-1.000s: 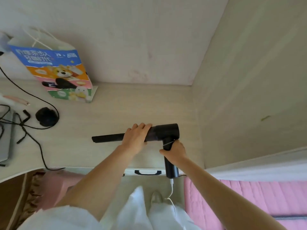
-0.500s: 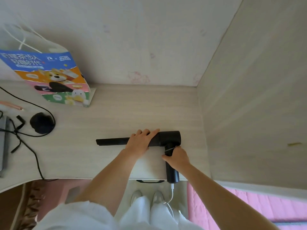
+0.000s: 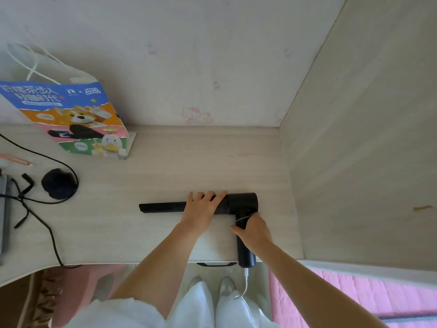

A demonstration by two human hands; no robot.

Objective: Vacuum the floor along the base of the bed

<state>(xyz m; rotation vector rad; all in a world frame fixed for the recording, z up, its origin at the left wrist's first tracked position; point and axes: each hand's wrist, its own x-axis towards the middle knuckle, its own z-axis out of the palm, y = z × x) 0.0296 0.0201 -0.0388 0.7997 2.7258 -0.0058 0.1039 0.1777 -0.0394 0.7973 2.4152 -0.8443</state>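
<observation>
A black handheld vacuum (image 3: pixel 243 204) lies on the pale wooden desk (image 3: pixel 165 174), its long narrow nozzle (image 3: pixel 160 207) pointing left. My left hand (image 3: pixel 202 210) rests over the barrel where the nozzle joins, fingers laid across the top. My right hand (image 3: pixel 254 229) grips the vacuum's handle, which hangs past the desk's front edge. A white cable (image 3: pixel 244 284) runs down from the handle's end. The pink bed (image 3: pixel 343 294) shows at the lower right, below the desk.
A colourful paper bag (image 3: pixel 78 119) stands at the back left. A black round object (image 3: pixel 58 187) and black cables (image 3: pixel 47 228) lie at the left. A wooden side panel (image 3: pixel 354 162) closes the right. A pink stool (image 3: pixel 78 287) and my shoes (image 3: pixel 210 284) are below.
The view has tilted, so the desk and vacuum sit lower in the frame. Both hands stay on the vacuum in the same places.
</observation>
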